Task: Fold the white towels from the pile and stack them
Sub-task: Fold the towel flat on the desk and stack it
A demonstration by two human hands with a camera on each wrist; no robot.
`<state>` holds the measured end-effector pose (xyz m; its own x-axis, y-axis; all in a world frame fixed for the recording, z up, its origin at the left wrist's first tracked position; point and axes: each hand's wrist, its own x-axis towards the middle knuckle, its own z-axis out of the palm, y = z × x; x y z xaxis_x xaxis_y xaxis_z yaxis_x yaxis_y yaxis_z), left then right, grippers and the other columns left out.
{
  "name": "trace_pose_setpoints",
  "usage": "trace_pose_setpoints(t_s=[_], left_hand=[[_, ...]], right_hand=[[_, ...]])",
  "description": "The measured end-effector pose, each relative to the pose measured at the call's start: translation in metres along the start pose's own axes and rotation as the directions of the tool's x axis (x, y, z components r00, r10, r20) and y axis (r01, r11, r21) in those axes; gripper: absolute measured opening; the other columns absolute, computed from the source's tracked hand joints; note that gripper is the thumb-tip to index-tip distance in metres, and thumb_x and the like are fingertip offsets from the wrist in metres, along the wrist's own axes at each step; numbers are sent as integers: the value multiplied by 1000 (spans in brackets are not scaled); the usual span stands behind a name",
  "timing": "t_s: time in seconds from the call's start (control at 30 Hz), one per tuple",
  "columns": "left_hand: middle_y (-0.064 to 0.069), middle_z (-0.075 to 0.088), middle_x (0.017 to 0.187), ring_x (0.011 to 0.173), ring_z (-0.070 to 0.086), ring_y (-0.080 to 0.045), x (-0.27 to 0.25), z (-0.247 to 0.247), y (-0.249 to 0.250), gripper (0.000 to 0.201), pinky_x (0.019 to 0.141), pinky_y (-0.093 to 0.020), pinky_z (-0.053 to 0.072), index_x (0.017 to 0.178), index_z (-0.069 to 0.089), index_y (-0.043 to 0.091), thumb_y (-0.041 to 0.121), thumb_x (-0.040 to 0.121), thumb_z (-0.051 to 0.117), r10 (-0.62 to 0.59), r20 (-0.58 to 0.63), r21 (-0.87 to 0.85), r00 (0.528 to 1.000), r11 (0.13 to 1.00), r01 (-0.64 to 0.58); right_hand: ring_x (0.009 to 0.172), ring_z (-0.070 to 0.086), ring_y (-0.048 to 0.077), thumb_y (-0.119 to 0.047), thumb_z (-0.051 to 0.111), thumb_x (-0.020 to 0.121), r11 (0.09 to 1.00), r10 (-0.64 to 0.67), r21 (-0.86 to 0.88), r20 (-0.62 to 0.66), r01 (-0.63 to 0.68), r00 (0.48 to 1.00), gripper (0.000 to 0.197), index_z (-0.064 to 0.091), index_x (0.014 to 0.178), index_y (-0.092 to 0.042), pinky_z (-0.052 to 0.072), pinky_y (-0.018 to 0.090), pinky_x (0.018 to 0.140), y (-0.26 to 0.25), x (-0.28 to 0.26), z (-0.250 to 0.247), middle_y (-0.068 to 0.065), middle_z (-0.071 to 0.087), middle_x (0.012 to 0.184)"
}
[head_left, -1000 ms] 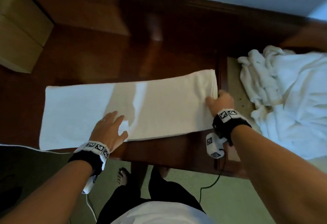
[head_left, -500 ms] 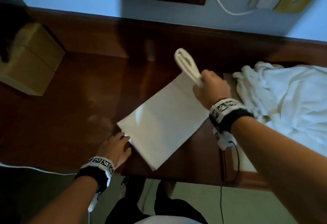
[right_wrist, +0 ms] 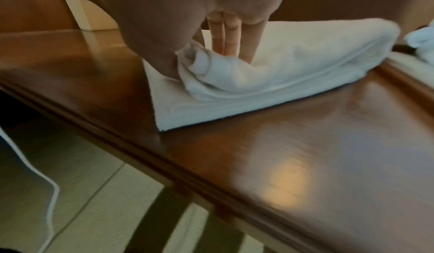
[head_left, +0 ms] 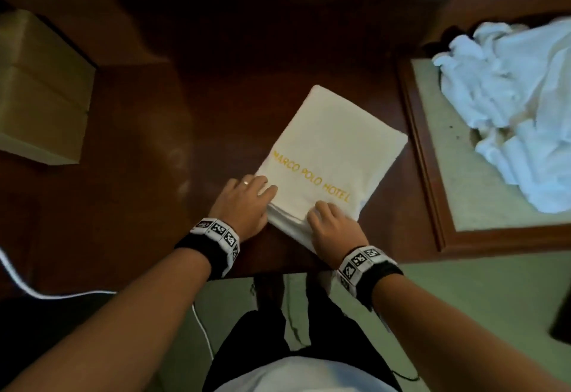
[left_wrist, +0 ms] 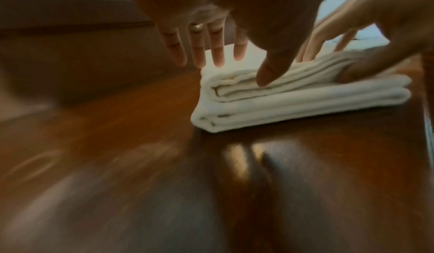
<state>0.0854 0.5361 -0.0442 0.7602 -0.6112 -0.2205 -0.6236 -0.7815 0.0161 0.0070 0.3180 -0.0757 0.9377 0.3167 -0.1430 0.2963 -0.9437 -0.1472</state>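
The towel [head_left: 327, 156], spread long a second ago, is now folded compact on the desk [head_left: 154, 113]; its near edge is pinched by the right hand [head_left: 335, 230] and touched by the left hand [head_left: 244, 203] with straight fingers [left_wrist: 218, 56], so stacking seems next.

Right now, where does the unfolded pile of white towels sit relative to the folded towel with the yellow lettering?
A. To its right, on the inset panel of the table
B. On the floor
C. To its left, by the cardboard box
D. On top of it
A: the pile of white towels lies on the pale inset panel, right of and apart from the folded towel.
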Motion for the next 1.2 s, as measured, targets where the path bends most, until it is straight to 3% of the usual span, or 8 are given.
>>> trace_pose_setpoints(t_s=[0.2,0.33,0.47,0.83,0.9,1.0,1.1,1.2], left_hand=[[-12,63,104,84,62,-34,49,11,26,49,67,-41,47,104,66,16,19,57,83,237,-14,59,971,970,-236],[-10,61,88,74,59,-32,61,2,28,25,60,-37,42,88,66,13,15,64,72,255,-154,78,955,966,-245],[-11,59,91,76,55,-32,38,11,17,20,61,-40,42,93,65,11,17,75,60,297,-252,47,921,954,-295],[-13,51,86,71,52,-33,18,36,17,33,54,-39,42,90,55,12,12,65,76,296,-108,-29,949,953,-301],[-8,50,90,75,53,-33,17,38,16,43,56,-39,45,93,50,19,29,65,81,302,11,-62,953,952,-301],[-1,52,91,81,54,-28,28,27,16,44,67,-38,44,90,52,24,67,79,53,285,-16,-96,958,954,-285],[-5,60,101,91,57,-31,48,15,19,51,77,-41,43,103,65,19,62,87,41,164,-187,-165,969,967,-196],[-9,52,142,129,48,-32,67,20,31,65,97,-45,40,138,53,19,60,91,38,127,-174,-141,977,978,-152]], right_hand=[[100,61,39,-2,63,70,968,250,-33,59,-248,967,26,62,95,-2,56,44,61,58,-26,-14,20,60,114],[83,60,37,0,69,64,925,379,12,-85,-380,921,25,60,86,-4,43,34,51,67,-38,-26,17,60,92],[77,50,33,-9,67,67,920,379,-54,-129,-388,916,22,57,87,-10,41,37,56,54,-55,-19,13,53,90],[73,50,32,-6,74,57,936,350,-36,-28,-351,936,37,54,88,-14,41,37,54,37,-67,-1,11,51,85],[78,50,31,-18,74,55,916,400,-64,77,-395,913,40,54,89,-17,40,39,61,31,-67,1,8,52,88],[85,49,30,-38,57,65,870,492,-40,70,-491,868,29,56,86,-19,33,40,73,35,-60,-8,4,53,89],[83,52,31,-37,49,73,861,508,122,-174,-493,844,29,63,86,-15,35,39,71,42,-40,-18,6,57,91],[115,54,35,-40,49,87,891,454,128,-217,-436,864,45,61,123,-16,43,44,84,44,-10,-16,12,55,132]])
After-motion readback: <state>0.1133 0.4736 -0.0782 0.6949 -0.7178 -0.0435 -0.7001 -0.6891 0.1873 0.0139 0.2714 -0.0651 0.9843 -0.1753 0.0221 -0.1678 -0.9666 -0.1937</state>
